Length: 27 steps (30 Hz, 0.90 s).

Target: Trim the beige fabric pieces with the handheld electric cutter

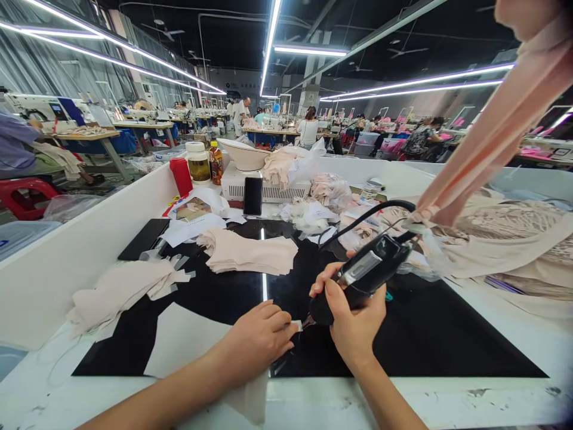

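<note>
Right grip (358,334) was closed round the tool (380,272); left grip (257,334) lay curled on cloth (188,340) toward the counter's (322,400) near edge, pinch unclear — that piece seemed part-done, the stack (119,292) by the left edge finished or waiting — I couldn't tell.

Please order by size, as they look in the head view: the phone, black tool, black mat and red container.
1. Black mat
2. Black tool
3. Phone and red container: too alike to rank
</note>
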Each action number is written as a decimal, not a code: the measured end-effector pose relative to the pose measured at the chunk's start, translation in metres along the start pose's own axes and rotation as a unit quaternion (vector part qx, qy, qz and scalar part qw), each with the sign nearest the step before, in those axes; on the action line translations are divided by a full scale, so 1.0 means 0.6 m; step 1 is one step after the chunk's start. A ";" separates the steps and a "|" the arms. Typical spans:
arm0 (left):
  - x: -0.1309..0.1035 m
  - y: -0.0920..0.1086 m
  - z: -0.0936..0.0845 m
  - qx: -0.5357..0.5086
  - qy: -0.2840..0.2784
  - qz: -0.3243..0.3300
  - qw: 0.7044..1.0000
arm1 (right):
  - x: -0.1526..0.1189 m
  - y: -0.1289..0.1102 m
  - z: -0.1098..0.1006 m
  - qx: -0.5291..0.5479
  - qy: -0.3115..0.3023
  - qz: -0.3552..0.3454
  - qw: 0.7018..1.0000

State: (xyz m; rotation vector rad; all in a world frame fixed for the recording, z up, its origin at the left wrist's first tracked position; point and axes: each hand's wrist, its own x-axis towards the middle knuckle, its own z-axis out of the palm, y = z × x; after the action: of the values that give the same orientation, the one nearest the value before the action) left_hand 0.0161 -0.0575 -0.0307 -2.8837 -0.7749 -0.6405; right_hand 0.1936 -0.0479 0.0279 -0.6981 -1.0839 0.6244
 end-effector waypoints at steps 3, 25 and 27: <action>0.000 0.000 0.000 0.000 -0.002 0.002 1.000 | -0.002 -0.001 -0.001 -0.010 -0.003 -0.001 1.000; -0.008 0.002 -0.022 -0.043 -0.025 -0.019 0.999 | 0.005 0.006 0.003 -0.016 0.013 -0.007 1.000; -0.012 0.004 -0.029 -0.038 -0.030 -0.020 0.999 | 0.005 0.005 0.004 -0.017 0.019 -0.007 1.000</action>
State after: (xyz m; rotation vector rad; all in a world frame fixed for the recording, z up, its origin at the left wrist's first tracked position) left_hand 0.0052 -0.0664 -0.0179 -2.9759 -0.8355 -0.6028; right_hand 0.1924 -0.0434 0.0282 -0.7288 -1.0662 0.5807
